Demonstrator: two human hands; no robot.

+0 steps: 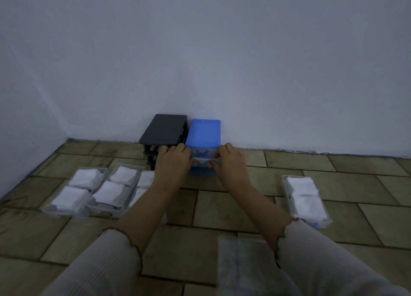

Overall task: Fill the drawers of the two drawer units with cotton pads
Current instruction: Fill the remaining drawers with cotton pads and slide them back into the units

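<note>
Two small drawer units stand against the wall: a black one on the left and a blue one on the right. Both of my hands are at the front of the blue unit. My left hand and my right hand hold the two ends of a clear drawer that sits in the unit's upper slot, with white cotton pads showing at its front. The black unit's slots look open at the front. Whether the blue unit's lower drawer is in place is hidden by my hands.
Three clear drawers filled with white cotton pads lie on the tiled floor at the left. Another filled drawer lies at the right. A clear plastic bag lies near my right sleeve. The room corner is at the far left.
</note>
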